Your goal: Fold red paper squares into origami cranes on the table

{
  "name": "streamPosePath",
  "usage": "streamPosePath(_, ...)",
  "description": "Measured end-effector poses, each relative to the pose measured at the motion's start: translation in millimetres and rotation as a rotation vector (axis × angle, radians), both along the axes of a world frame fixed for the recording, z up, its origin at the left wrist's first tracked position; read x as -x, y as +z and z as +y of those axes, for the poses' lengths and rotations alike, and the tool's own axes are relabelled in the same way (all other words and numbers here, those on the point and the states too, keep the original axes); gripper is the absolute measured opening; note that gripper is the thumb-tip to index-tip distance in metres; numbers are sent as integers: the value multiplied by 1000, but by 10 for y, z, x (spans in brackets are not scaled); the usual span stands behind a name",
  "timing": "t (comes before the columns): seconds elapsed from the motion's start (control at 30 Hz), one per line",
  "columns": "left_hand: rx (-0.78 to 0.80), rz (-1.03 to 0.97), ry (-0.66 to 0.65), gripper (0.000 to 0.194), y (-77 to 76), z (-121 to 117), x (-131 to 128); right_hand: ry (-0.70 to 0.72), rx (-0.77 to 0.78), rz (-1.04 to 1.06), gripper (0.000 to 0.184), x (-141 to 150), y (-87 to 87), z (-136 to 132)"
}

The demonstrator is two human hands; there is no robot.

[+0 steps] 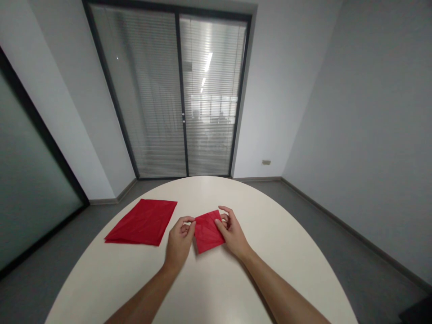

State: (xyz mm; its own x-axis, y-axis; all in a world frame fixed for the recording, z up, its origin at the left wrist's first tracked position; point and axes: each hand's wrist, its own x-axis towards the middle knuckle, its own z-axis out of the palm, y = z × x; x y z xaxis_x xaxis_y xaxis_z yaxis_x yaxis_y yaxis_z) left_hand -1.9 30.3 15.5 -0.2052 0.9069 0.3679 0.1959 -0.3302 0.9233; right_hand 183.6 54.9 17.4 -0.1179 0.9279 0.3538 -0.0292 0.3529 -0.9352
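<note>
Between my hands is a small red folded square [208,233], perhaps cloth or thin paper, with creases across its face. My left hand [179,240] pinches its upper left corner between thumb and fingers. On the opposite side, my right hand [233,234] grips the right edge, thumb on top and fingers behind, with the index finger stretched out past the upper corner. The square is tilted and held slightly above the table, casting a shadow below. To the left of my left hand lies a larger stack of flat red sheets [143,222], lightly wrinkled.
The round cream table [286,265] carries both red items. Beyond its far edge stands a dark-framed glass partition [157,99] with blinds. A frosted glass panel [27,180] is at the left, and a wall socket [266,162] sits low on the back wall.
</note>
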Motion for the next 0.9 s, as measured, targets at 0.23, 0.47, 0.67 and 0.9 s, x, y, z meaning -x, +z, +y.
streamPosePath(0.23, 96, 77, 12, 20, -98, 74, 21, -61, 52, -131, 48, -47, -82, 83)
streamPosePath(0.47, 145, 437, 118, 11, -113, 78, 73, -231, -265, -629, 22, -129, -14, 2)
streamPosePath(0.67, 44, 600, 99, 15, -187, 92, 136, 46, -398, -870, 40, -39, 88, -179)
streamPosePath(0.9, -150, 780, -71, 32, -215, 41, 101, 99, -401, -915, 52, -66, 53, -151)
